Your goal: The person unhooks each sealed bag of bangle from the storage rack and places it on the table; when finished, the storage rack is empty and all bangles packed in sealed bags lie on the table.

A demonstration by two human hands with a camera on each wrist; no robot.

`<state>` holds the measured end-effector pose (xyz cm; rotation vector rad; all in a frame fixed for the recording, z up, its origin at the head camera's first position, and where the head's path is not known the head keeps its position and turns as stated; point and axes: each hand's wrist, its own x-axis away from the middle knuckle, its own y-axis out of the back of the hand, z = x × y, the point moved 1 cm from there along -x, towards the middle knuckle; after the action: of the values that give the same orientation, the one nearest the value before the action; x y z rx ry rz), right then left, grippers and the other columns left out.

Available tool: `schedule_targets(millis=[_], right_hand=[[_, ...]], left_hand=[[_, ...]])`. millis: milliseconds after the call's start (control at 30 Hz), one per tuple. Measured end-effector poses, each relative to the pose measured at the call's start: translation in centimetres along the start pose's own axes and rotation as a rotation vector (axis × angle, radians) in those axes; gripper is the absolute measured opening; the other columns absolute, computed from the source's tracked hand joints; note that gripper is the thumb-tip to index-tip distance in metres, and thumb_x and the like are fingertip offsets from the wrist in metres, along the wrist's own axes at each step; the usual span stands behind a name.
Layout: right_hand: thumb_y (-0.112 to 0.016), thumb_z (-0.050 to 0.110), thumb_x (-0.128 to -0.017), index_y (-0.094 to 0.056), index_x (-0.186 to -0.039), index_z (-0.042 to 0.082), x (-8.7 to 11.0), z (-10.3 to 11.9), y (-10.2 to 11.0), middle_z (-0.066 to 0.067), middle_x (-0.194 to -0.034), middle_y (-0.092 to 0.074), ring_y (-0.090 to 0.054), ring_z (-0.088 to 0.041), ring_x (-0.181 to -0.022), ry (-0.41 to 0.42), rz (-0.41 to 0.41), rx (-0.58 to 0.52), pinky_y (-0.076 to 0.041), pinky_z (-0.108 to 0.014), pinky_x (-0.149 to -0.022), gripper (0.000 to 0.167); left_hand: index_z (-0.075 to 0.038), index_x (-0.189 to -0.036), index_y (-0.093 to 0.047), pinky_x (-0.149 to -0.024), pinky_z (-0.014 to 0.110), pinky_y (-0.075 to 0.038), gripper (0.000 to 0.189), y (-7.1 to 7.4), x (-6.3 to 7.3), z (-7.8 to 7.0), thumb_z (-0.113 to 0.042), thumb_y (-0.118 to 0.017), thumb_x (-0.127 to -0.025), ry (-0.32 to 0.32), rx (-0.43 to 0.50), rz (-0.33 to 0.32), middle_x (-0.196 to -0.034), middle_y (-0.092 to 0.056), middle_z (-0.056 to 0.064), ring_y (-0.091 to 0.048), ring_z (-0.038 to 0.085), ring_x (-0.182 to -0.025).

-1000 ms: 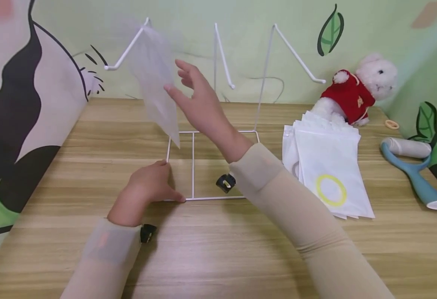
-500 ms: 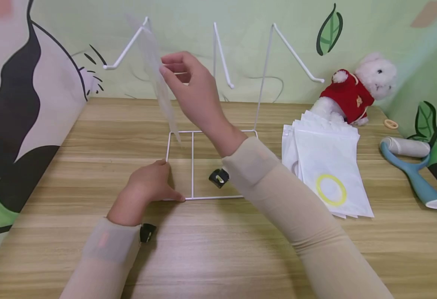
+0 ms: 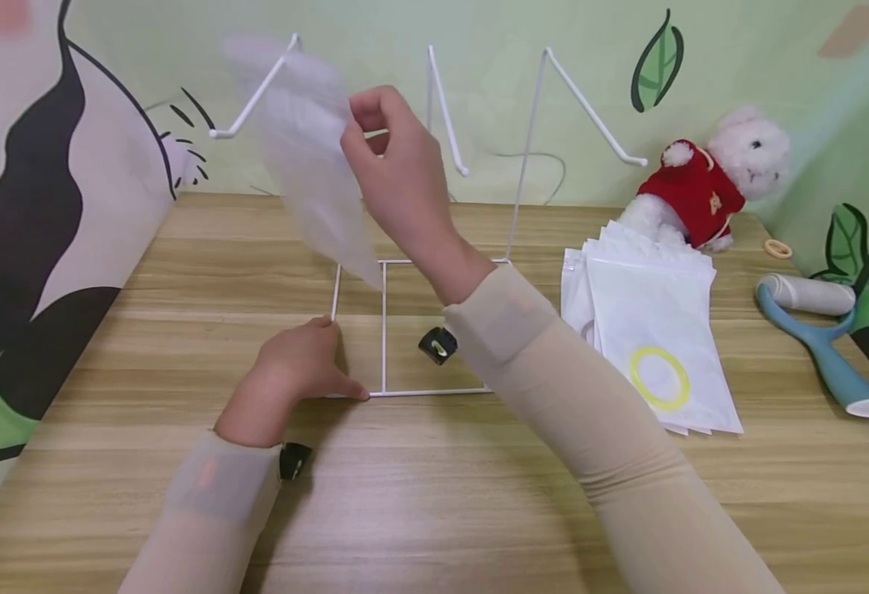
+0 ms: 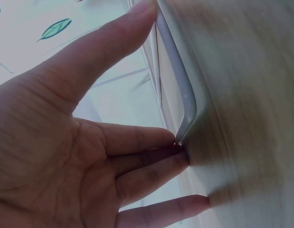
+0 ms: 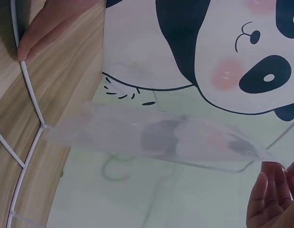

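Note:
A thin translucent plastic bag (image 3: 311,157) hangs at the left arm of a white wire display rack (image 3: 434,393); exactly how it is hooked cannot be told. My right hand (image 3: 404,169) pinches the bag's right edge between thumb and fingers. In the right wrist view the bag (image 5: 161,137) stretches from that hand (image 5: 275,199) toward the rack's base. Down at the base's near left corner, my left hand (image 3: 296,363) rests with its thumb on the front bar. The left wrist view shows its extended fingers (image 4: 142,137) touching the rack's corner and the tabletop.
Right of the rack lies a stack of white zip bags (image 3: 657,313), the top one showing a yellow ring. Behind it sits a white plush toy (image 3: 701,181) in red. A blue slingshot-shaped tool (image 3: 820,338) and a small ring (image 3: 778,247) lie farther right. A painted wall stands behind.
The right hand has gone from loosely spread fingers beside the bag to a pinch on its edge, rising slightly. The bag has swung edge-on, then turned broad again. The left hand stays put.

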<state>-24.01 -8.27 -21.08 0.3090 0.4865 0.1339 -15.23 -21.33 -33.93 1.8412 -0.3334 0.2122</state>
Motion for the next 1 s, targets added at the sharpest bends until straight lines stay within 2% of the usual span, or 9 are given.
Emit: schedule_targets(millis=[133, 300, 567, 633, 733, 900, 1000], right_hand=[[-0.058, 0.014, -0.099, -0.061, -0.108, 0.007, 0.3, -0.3, 0.4, -0.001, -0.097, -0.066, -0.062, -0.012, -0.083, 0.030, -0.035, -0.006, -0.048, -0.020, -0.074, 0.012], [-0.062, 0.015, -0.098, -0.061, -0.104, 0.005, 1.0, -0.6, 0.8, -0.002, -0.095, -0.066, -0.062, -0.013, -0.082, 0.063, -0.042, -0.051, -0.048, -0.021, -0.073, 0.012], [-0.067, 0.016, -0.095, -0.061, -0.096, 0.006, 3.0, 0.3, 1.6, 0.000, -0.086, -0.067, -0.060, -0.010, -0.076, 0.123, -0.015, -0.122, -0.050, -0.025, -0.072, 0.012], [-0.068, 0.015, -0.095, -0.061, -0.095, 0.005, 3.5, 0.6, 1.8, 0.000, -0.085, -0.068, -0.061, -0.009, -0.076, 0.141, -0.012, -0.126, -0.052, -0.026, -0.071, 0.012], [-0.069, 0.013, -0.094, -0.062, -0.093, 0.004, 4.3, 1.0, 1.9, -0.002, -0.084, -0.070, -0.062, -0.010, -0.074, 0.178, -0.015, -0.143, -0.053, -0.027, -0.067, 0.011], [-0.069, 0.010, -0.093, -0.062, -0.091, 0.002, 5.6, 1.4, 2.2, -0.005, -0.082, -0.069, -0.062, -0.011, -0.071, 0.232, -0.025, -0.170, -0.053, -0.028, -0.061, 0.011], [-0.070, 0.011, -0.093, -0.062, -0.090, 0.002, 6.2, 1.7, 2.4, -0.005, -0.082, -0.069, -0.062, -0.010, -0.071, 0.251, -0.028, -0.180, -0.054, -0.028, -0.062, 0.012]], left_hand=[[0.006, -0.118, -0.058, -0.092, 0.053, -0.049, 0.078, 0.0, 0.0, 0.0, -0.047, -0.086, -0.069, -0.004, -0.006, -0.006, -0.147, -0.045, 0.025, -0.057, 0.045, -0.117], [0.005, -0.114, -0.058, -0.092, 0.052, -0.049, 0.074, -0.1, 0.0, 0.0, -0.048, -0.085, -0.069, -0.011, -0.017, -0.010, -0.144, -0.048, 0.025, -0.058, 0.045, -0.115], [0.010, -0.135, -0.050, -0.095, 0.052, -0.048, 0.094, 0.0, 0.1, -0.2, -0.048, -0.084, -0.070, -0.018, -0.024, -0.005, -0.149, -0.043, 0.025, -0.054, 0.045, -0.121], [0.011, -0.136, -0.049, -0.096, 0.053, -0.048, 0.095, 0.1, 0.2, -0.2, -0.048, -0.084, -0.071, -0.021, -0.022, -0.002, -0.149, -0.043, 0.025, -0.054, 0.045, -0.121], [0.010, -0.131, -0.051, -0.094, 0.053, -0.048, 0.089, 0.1, 0.3, -0.2, -0.047, -0.084, -0.072, -0.026, -0.006, -0.005, -0.143, -0.049, 0.025, -0.057, 0.044, -0.116], [0.006, -0.141, -0.040, -0.094, 0.053, -0.048, 0.098, -0.1, 0.3, -0.1, -0.044, -0.086, -0.070, -0.051, 0.053, -0.048, -0.132, -0.057, 0.026, -0.059, 0.042, -0.114], [0.004, -0.147, -0.032, -0.096, 0.053, -0.047, 0.106, -0.1, 0.3, -0.1, -0.043, -0.087, -0.070, -0.063, 0.070, -0.064, -0.134, -0.056, 0.027, -0.058, 0.043, -0.117]])
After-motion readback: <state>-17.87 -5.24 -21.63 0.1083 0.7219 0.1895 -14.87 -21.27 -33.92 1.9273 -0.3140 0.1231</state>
